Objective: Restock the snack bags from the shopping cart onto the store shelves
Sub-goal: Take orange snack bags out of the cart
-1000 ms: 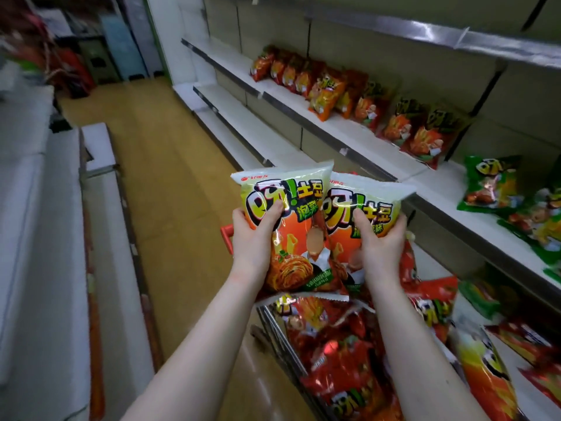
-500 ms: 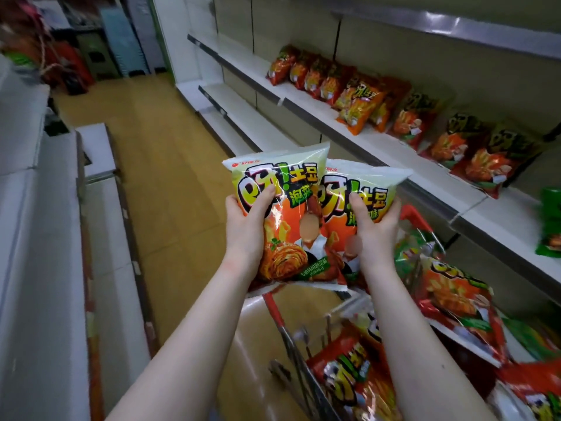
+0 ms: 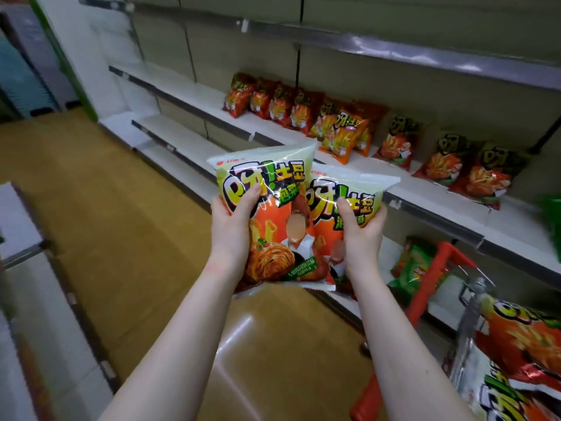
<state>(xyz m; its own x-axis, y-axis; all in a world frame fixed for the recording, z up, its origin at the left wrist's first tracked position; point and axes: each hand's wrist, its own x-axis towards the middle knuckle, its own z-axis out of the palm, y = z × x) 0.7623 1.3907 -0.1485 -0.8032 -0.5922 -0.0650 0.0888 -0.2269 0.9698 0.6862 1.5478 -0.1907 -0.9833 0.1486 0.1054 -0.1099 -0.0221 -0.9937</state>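
I hold two pale green and orange snack bags upright in front of me, over the aisle floor. My left hand (image 3: 235, 218) grips the left bag (image 3: 270, 220), thumb across its front. My right hand (image 3: 361, 229) grips the right bag (image 3: 340, 238), which is partly tucked behind the left one. The shopping cart (image 3: 431, 287) with its red frame stands at the lower right, with more snack bags (image 3: 522, 335) in it. The middle store shelf (image 3: 431, 192) lies just beyond the held bags and carries a row of orange and red snack bags (image 3: 343, 129).
An upper shelf (image 3: 394, 53) runs above the row. Lower white shelves (image 3: 170, 132) stretch to the left along the wall. White shelving (image 3: 27, 268) lines the aisle's left side. The brown floor (image 3: 121, 208) lies open between them. A green bag (image 3: 416, 265) lies on the low shelf behind the cart.
The view has swung left and away from the cart, which now sits at the lower right. Both hands still hold the same bags, now higher against the middle shelf.
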